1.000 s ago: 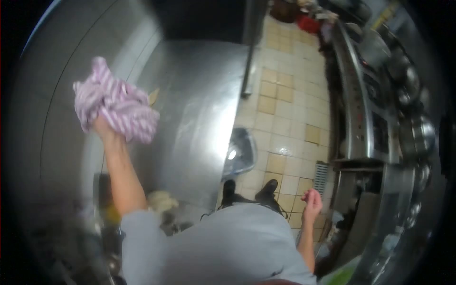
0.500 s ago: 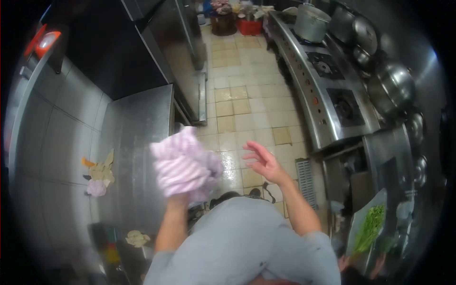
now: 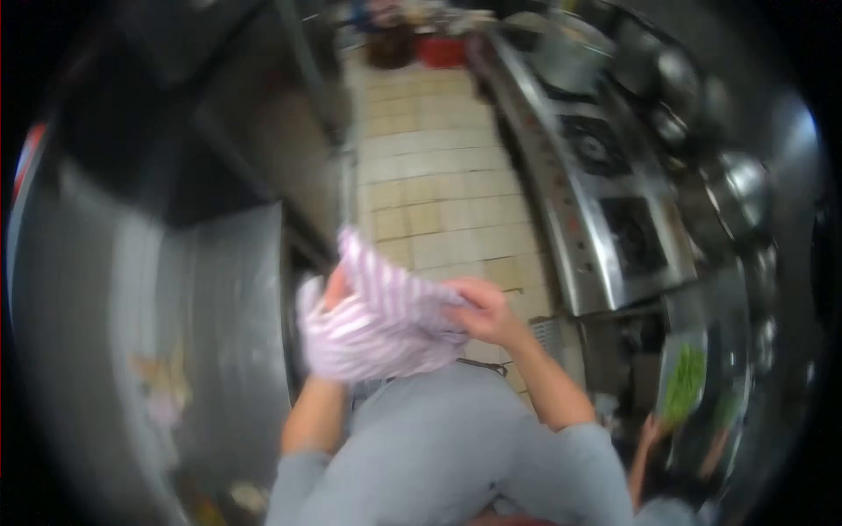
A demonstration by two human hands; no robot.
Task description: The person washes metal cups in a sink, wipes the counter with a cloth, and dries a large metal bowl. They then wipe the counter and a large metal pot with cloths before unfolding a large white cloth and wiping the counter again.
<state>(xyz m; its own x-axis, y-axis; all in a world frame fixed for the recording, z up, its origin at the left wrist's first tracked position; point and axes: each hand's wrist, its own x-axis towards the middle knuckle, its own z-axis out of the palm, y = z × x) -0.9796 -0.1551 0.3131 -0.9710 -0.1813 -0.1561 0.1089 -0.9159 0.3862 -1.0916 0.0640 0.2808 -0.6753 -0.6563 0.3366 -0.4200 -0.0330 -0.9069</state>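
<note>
A pink-and-white striped cloth (image 3: 386,320) hangs bunched between my two hands, in front of my body. My left hand (image 3: 336,287) is mostly wrapped in the cloth, with only some of its fingers showing through a fold. On the other side, my right hand (image 3: 484,309) pinches the cloth's right edge between thumb and fingers. The view is blurred by motion.
To my left runs a steel counter (image 3: 232,298) with blurred scraps (image 3: 162,377) by the wall. A steel stove (image 3: 605,202) with a large pot (image 3: 572,53) lines the right. At lower right, another person's hand (image 3: 652,431) touches a tray of chopped greens (image 3: 687,381).
My right hand has moved left and taken hold of the cloth, which is now spread wider. The view has turned, and the other person's hand and tray have shifted.
</note>
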